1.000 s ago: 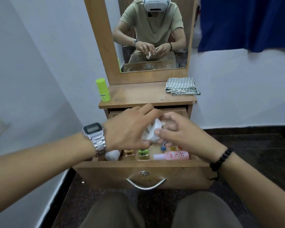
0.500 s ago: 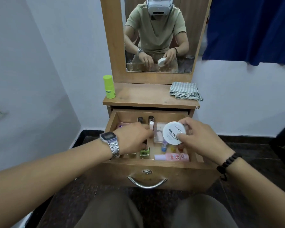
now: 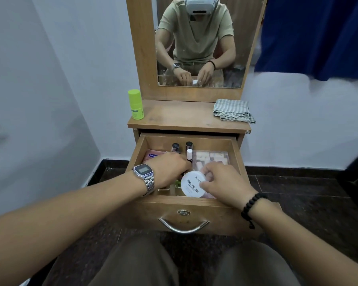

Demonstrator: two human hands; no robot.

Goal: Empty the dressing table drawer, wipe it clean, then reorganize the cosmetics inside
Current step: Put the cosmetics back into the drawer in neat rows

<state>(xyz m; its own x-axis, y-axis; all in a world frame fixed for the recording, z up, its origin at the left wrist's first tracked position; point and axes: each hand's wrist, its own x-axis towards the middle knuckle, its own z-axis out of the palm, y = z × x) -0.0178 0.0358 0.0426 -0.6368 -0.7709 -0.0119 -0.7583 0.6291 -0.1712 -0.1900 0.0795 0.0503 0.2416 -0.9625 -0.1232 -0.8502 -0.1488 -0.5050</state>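
Note:
The wooden drawer [image 3: 194,215] of the dressing table stands pulled out, with cosmetics inside. My right hand [image 3: 223,182] grips a round white jar labelled nail polish [image 3: 193,186] low over the drawer's front middle. My left hand [image 3: 170,172] reaches down among small bottles at the drawer's left-centre; its fingertips are hidden, so I cannot see whether they hold anything. Two dark-capped bottles [image 3: 182,147] and a white-capped one [image 3: 189,154] stand at the back. A pink packet [image 3: 153,155] lies back left, and a clear box of pale pieces [image 3: 212,157] back right.
On the tabletop [image 3: 178,116] stand a lime green bottle [image 3: 135,104] at the left and a folded striped cloth [image 3: 233,110] at the right. A mirror [image 3: 201,42] rises behind. Walls close in at the left and behind; my knees sit below the drawer front.
The jar has passed from both hands to my right hand, which has lowered it towards the drawer's front. My left hand has let go and reached into the drawer's left-centre.

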